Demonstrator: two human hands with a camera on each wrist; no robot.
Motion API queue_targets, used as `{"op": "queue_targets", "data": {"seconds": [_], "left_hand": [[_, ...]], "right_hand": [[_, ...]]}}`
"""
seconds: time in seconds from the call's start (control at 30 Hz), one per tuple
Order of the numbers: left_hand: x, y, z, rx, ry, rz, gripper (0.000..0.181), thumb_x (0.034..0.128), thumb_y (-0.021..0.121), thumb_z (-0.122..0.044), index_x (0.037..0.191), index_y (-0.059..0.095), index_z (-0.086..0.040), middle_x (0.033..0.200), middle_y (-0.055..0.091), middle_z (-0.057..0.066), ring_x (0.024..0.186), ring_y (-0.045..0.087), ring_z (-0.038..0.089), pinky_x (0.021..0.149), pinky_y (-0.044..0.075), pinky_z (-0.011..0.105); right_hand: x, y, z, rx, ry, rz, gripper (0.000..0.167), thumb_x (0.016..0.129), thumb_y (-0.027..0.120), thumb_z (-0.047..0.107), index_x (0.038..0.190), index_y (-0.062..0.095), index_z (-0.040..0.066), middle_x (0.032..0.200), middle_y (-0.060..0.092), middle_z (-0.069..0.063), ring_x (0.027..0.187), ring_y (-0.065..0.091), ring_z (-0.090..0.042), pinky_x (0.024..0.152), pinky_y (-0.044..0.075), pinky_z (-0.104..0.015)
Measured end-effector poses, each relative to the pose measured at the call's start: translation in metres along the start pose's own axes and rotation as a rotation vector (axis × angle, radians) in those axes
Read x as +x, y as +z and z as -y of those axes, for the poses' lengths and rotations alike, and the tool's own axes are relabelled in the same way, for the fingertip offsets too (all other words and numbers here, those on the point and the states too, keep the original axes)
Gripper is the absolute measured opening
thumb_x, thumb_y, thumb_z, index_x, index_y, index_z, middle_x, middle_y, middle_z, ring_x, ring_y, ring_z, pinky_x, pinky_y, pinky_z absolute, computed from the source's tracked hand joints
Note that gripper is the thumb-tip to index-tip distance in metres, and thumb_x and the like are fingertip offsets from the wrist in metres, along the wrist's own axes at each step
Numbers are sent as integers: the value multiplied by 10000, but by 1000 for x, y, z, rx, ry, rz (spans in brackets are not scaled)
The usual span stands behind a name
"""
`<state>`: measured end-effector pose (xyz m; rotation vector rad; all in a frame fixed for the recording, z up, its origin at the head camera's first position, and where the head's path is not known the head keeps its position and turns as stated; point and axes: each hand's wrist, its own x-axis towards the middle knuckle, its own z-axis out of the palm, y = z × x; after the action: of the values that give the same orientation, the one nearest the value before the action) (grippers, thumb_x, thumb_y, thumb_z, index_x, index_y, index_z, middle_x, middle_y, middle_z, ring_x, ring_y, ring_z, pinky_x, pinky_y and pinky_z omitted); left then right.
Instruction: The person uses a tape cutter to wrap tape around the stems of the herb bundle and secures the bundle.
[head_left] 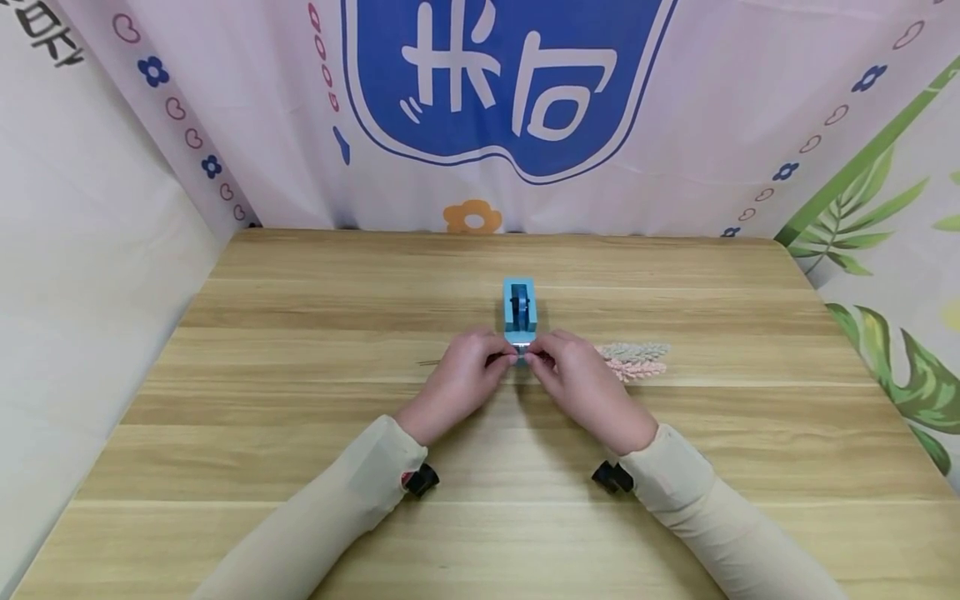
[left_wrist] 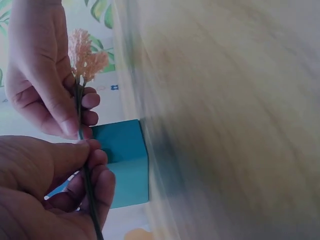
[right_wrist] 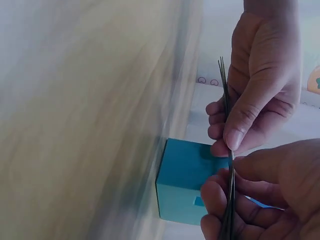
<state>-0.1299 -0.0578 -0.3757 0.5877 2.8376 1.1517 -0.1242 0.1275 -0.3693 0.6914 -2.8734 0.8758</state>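
A bundle of artificial flowers lies crosswise in both hands, its thin dark green stems (left_wrist: 80, 112) running between the fingertips. My left hand (head_left: 468, 367) pinches the stems between thumb and fingers, and their bare ends (right_wrist: 222, 67) stick out past it on the left. Close beside it, my right hand (head_left: 581, 379) pinches the same stems nearer the blossoms. On the right show a pink flower head (head_left: 637, 369) and a pale grey-green one (head_left: 637, 350). Directly behind the fingertips stands a blue tape dispenser (head_left: 519, 304), its front end partly covered by the hands. Whether tape is on the stems, I cannot tell.
The wooden table (head_left: 300, 400) extends around both hands. A printed curtain (head_left: 285, 125) hangs along its back edge, with leaf-patterned cloth (head_left: 900, 333) at the right. Each sleeve cuff carries a small black wrist camera (head_left: 422, 481).
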Motion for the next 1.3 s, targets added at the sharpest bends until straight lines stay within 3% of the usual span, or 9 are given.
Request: {"op": "queue_targets", "data": {"seconds": [0.33, 0.57, 0.73, 0.87, 1.03, 1.13, 1.3], "left_hand": [[1, 3, 1, 1, 50, -22, 110, 988, 716, -72, 1025, 809, -28, 1005, 782, 92, 903, 675, 198, 817, 587, 359], [2, 3, 2, 4, 61, -31, 97, 982, 724, -74, 997, 812, -35, 986, 781, 80, 898, 678, 180, 802, 586, 341], [3, 2, 0, 8, 28, -34, 113, 994, 729, -145, 1015, 815, -75, 964, 773, 41, 833, 633, 144, 743, 552, 296], [3, -2, -1, 10, -8, -86, 168, 1029, 690, -229, 1025, 792, -95, 923, 726, 13, 791, 582, 149, 707, 524, 279], [10, -10, 0, 8, -11, -152, 180, 1045, 658, -180, 1119, 762, -53, 1016, 746, 62, 857, 630, 191, 771, 574, 327], [16, -12, 3, 20, -28, -106, 289, 1051, 647, -177, 1290, 721, -33, 1210, 767, 107, 951, 693, 185, 820, 604, 337], [21, -13, 8, 39, -80, 22, 460, 1078, 605, -250, 1493, 564, -54, 1494, 619, 139, 814, 637, 156, 776, 563, 296]], "right_hand": [[5, 5, -2, 117, 113, 22, 240, 1071, 610, 211, 981, 776, 62, 664, 573, -3, 561, 436, -105, 542, 383, -245], [9, 5, -2, 181, 147, -6, 239, 1064, 624, 200, 970, 804, 74, 684, 629, -23, 575, 433, -103, 564, 387, -235], [9, 4, -4, 189, 150, -2, 215, 1055, 634, 178, 970, 802, 76, 696, 634, -25, 584, 445, -105, 568, 395, -239], [8, 3, -6, 173, 140, -6, 219, 1045, 647, 166, 925, 788, 50, 666, 598, -13, 579, 446, -103, 561, 392, -237], [9, 3, -6, 164, 127, -11, 266, 1049, 649, 189, 865, 764, 35, 623, 537, 12, 551, 422, -98, 538, 374, -231], [9, 4, -5, 164, 116, -15, 257, 1045, 655, 186, 874, 769, 32, 636, 564, 6, 556, 426, -96, 540, 380, -230], [10, 8, -5, 165, 93, -10, 244, 1043, 658, 179, 883, 768, 31, 664, 610, -3, 552, 432, -88, 535, 385, -225]]}}
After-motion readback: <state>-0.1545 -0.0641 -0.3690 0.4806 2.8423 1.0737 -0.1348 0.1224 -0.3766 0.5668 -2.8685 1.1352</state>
